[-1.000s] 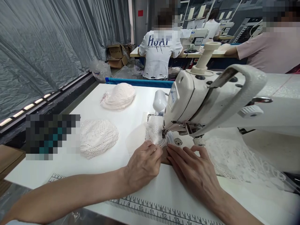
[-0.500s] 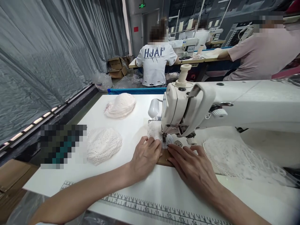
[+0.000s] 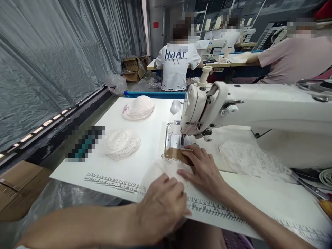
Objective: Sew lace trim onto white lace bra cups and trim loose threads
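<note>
My left hand (image 3: 164, 204) is closed on a sheer white lace piece (image 3: 155, 172) at the table's front edge. The piece spreads flat from under the fingers toward the sewing machine's needle plate (image 3: 172, 141). My right hand (image 3: 203, 169) lies with fingers stretched out, the forefinger on the brown strip (image 3: 176, 154) before the needle and the thumb at the lace piece's edge. Above the plate stands the white sewing machine (image 3: 193, 107); no cloth shows under its presser foot (image 3: 182, 139).
Two stacks of lace pieces, a pinkish one (image 3: 139, 108) and a white one (image 3: 122, 143), lie on the left of the table (image 3: 103, 169). More lace (image 3: 249, 159) lies right, under the machine arm. Scissors (image 3: 311, 188) rest far right. Co-workers sit ahead.
My left hand has drawn the lace piece from under the needle toward the front edge. My right hand has shifted slightly up, its fingers spreading. The view has also shifted.
</note>
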